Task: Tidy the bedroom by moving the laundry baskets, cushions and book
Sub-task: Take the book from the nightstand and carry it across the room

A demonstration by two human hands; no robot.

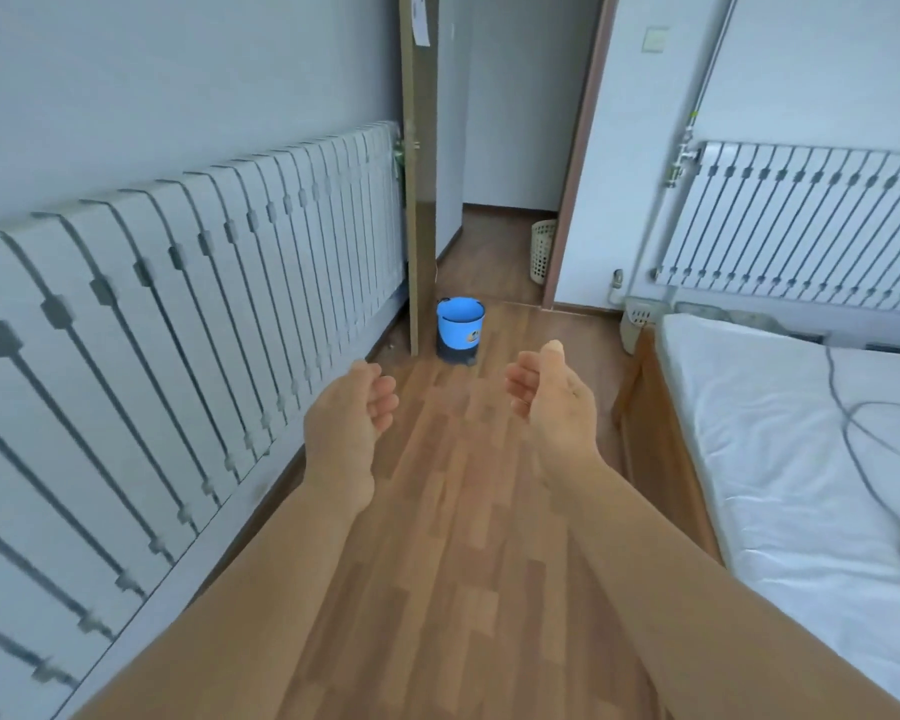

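Note:
My left hand (pixel 349 413) and my right hand (pixel 552 397) reach forward over the wooden floor, palms facing each other, fingers loosely curled, nothing in either. A white perforated laundry basket (pixel 541 250) stands beyond the doorway in the hallway, partly hidden by the door frame. Another white basket (pixel 637 318) sits on the floor between the bed's far end and the wall, mostly hidden. No cushions or book are in view.
A blue bucket (pixel 459 330) stands on the floor by the open wooden door (pixel 418 200). A long white radiator (pixel 178 330) lines the left wall. The bed (pixel 780 433) with a white mattress and a grey cable fills the right side. A second radiator (pixel 801 226) hangs behind it.

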